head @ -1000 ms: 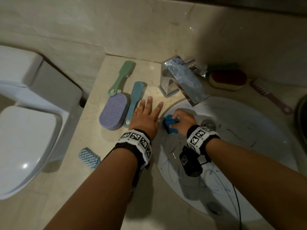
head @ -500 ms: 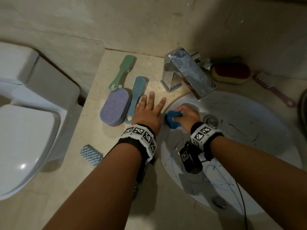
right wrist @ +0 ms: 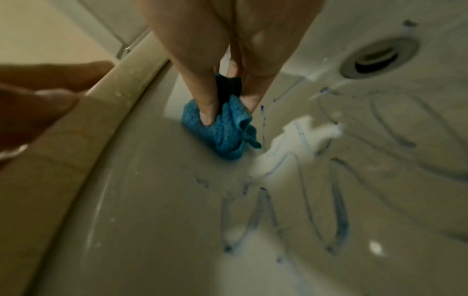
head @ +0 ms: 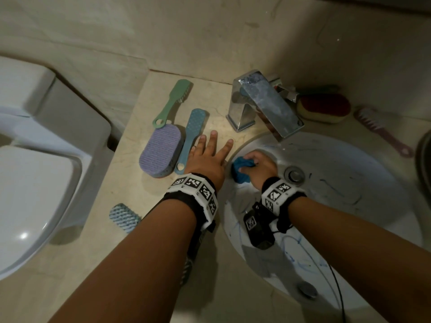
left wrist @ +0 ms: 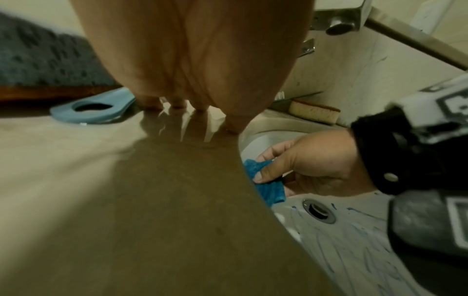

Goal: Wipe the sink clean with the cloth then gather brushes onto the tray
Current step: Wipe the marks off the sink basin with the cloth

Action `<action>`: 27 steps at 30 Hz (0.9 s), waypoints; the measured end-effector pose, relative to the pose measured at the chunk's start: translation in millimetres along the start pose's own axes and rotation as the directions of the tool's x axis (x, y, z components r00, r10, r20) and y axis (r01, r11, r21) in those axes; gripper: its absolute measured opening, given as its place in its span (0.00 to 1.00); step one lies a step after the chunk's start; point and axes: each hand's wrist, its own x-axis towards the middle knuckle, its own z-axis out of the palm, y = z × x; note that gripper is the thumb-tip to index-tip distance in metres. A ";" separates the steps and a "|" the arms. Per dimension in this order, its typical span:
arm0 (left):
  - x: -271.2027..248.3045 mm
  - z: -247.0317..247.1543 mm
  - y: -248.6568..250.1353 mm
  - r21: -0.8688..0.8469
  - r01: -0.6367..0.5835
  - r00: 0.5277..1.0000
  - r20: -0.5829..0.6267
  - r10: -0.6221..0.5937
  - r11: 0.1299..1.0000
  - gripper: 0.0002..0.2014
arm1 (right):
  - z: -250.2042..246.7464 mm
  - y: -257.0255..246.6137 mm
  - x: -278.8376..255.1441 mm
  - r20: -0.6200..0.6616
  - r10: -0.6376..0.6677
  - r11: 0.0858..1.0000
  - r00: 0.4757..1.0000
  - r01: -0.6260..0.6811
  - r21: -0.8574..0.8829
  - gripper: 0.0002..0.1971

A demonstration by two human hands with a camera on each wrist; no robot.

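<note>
My right hand (head: 258, 167) grips a bunched blue cloth (head: 240, 170) (right wrist: 222, 132) and presses it on the left inner wall of the white sink (head: 349, 183), which is scribbled with blue and dark marks (right wrist: 336, 202). My left hand (head: 207, 157) lies flat with straight fingers on the beige counter (head: 130, 183) beside the sink rim. Left of it lie a green brush (head: 173, 101), a blue brush (head: 192, 138) and a purple oval brush (head: 161, 152). A small blue-white brush (head: 124, 217) sits nearer me. A pink brush (head: 382, 134) lies at the far right.
A chrome faucet (head: 263, 106) overhangs the sink's back. A red and yellow sponge (head: 324, 108) lies behind it. The drain (head: 293, 174) sits close to my right wrist. A white toilet (head: 30, 173) stands left of the counter. A dark round rim (head: 424, 159) shows at the right edge.
My right hand has rubbed the cloth a little along the sink's left wall near the rim. My left hand stays flat on the counter. The head view shifted slightly.
</note>
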 end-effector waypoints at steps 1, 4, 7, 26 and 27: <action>0.1 0.7 -0.2 0.004 0.000 1.000 0.001 0.000 1.000 0.28 | 0.6 -0.3 1.9 -0.007 0.023 1.000 1.000 -0.023 0.002 0.13; 0.0 0.3 0.3 0.012 0.001 1.000 -0.002 -0.001 1.000 0.29 | 2.4 2.6 -6.7 0.184 -0.008 0.984 0.983 0.041 -0.174 0.15; -0.5 -0.1 0.5 0.001 0.006 1.000 -0.001 -0.006 1.000 0.27 | 7.8 12.7 -21.6 0.280 -0.058 0.969 0.958 0.122 -0.216 0.18; 0.6 5.1 -2.0 -0.020 -0.011 0.999 -0.039 0.011 1.000 0.27 | 2.3 15.4 -34.2 0.349 -0.027 0.970 0.937 0.109 -0.219 0.16; 0.8 5.6 -1.9 -0.015 -0.009 0.999 -0.044 0.009 1.000 0.27 | 3.7 14.5 -31.5 0.316 -0.039 0.975 0.948 0.105 -0.196 0.15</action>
